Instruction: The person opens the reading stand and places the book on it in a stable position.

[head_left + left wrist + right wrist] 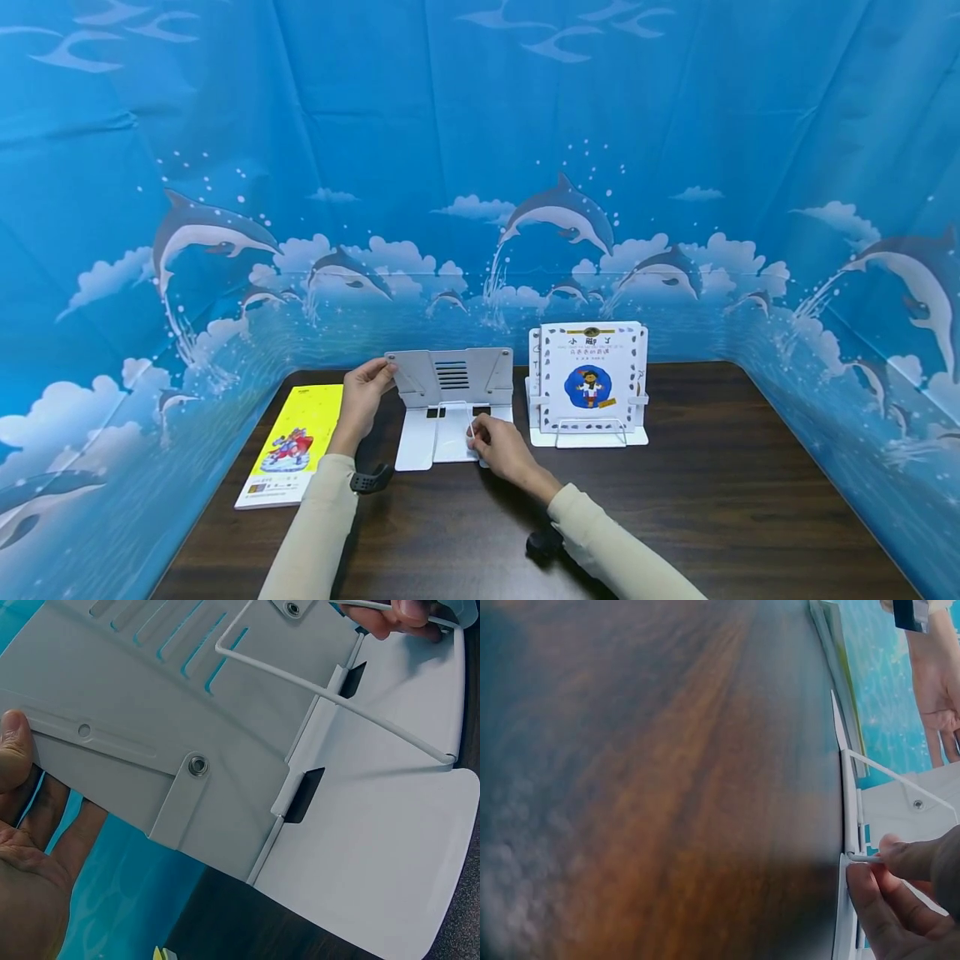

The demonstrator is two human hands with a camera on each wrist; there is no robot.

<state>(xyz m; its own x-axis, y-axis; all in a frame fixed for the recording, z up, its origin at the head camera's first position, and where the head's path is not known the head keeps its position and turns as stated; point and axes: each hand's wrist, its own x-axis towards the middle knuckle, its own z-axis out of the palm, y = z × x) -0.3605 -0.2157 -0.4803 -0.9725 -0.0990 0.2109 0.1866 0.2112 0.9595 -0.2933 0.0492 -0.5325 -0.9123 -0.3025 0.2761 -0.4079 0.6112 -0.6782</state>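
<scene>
A white metal book stand (416,450) stands unfolded on the table, its slotted back panel (135,697) leaning back from the flat base. My left hand (363,402) holds the panel's upper left corner, thumb on the front and fingers behind it. Across the base rises a white wire bracket (390,729). With thumb and fingertips, my right hand (501,448) pinches the bracket's right leg low down, close over the base, as the right wrist view (900,892) also has it.
On the left lies a yellow-covered book (318,408), partly behind my left forearm. To the right, a second white stand (540,437) bears an upright white picture book (555,375). The dark wooden table (712,500) meets a blue dolphin curtain (480,167) at its back and sides.
</scene>
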